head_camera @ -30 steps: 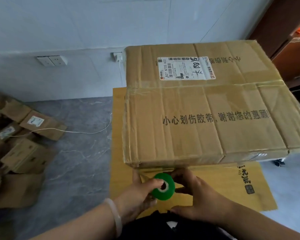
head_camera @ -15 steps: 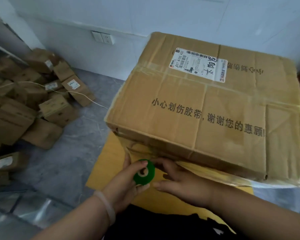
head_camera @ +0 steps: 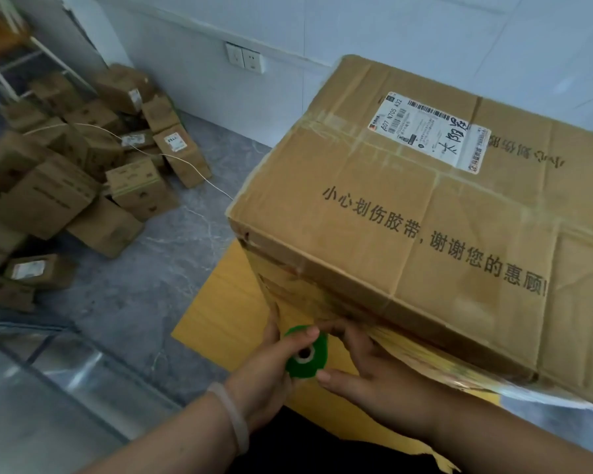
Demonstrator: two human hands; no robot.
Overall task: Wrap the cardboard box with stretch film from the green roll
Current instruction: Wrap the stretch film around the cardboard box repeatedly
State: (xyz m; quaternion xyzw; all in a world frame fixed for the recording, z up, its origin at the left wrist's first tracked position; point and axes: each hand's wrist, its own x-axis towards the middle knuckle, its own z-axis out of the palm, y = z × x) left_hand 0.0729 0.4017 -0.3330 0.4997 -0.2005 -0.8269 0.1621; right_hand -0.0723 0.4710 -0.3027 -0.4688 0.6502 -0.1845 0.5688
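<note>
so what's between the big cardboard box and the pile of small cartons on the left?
Head view: bare grey floor, crossed by a thin white cord running from the pile toward the cardboard box.

Cardboard box (head_camera: 425, 217) on a flat sheet (head_camera: 226, 302) at right, film roll (head_camera: 308, 369) just before its near side, between left hand (head_camera: 264, 371) and right hand (head_camera: 367, 371), pile of small boxes (head_camera: 65, 172) on the floor at left, wall socket (head_camera: 243, 58) behind

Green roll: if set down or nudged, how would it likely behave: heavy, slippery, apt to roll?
Probably light: the green roll is small, and the left hand holds it with thumb and fingers. Round with a hollow core, it would likely roll if set on edge. Slipperiness cannot be judged here.
</note>
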